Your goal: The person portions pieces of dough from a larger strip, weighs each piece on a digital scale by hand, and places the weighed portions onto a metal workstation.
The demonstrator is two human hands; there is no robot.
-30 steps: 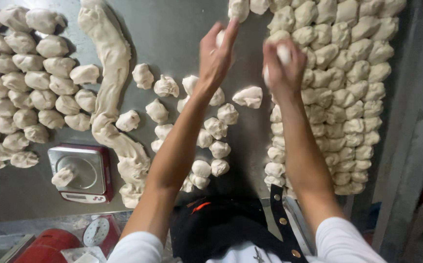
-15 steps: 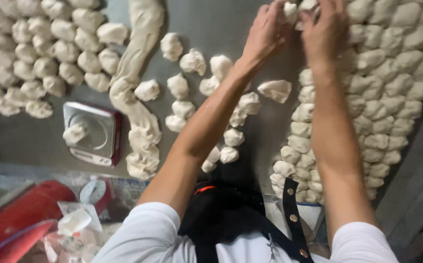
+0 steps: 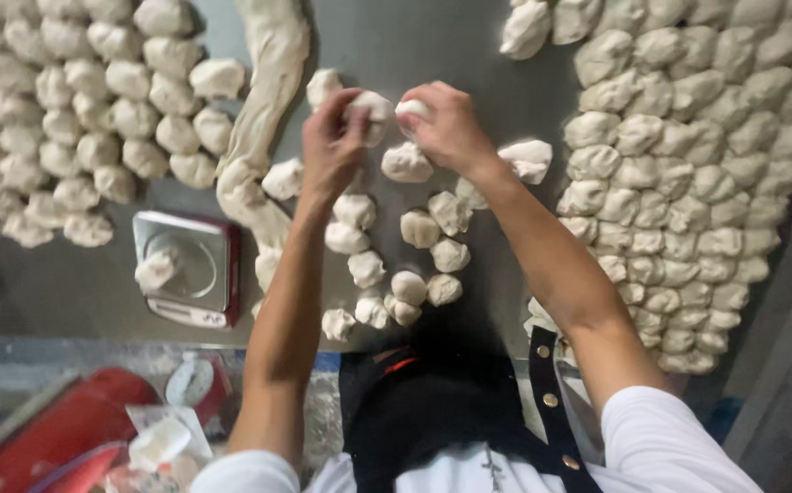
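Note:
My left hand (image 3: 332, 146) grips a pale dough ball (image 3: 375, 114) over the middle of the steel table (image 3: 387, 46). My right hand (image 3: 451, 128) pinches a smaller dough piece (image 3: 411, 108) right beside it; the two pieces nearly touch. Below the hands lies a loose cluster of dough pieces (image 3: 405, 256). A long rope of dough (image 3: 264, 119) runs down the table to the left of my left hand.
Rows of dough balls fill the right side (image 3: 688, 164) and the left side (image 3: 77, 119). A small steel scale (image 3: 191, 274) with a dough lump on it sits at the near left. A red container (image 3: 67, 429) is below the table edge.
Both hands have drawn back from the far right rows toward the middle of the table. Each now holds a dough piece, close together.

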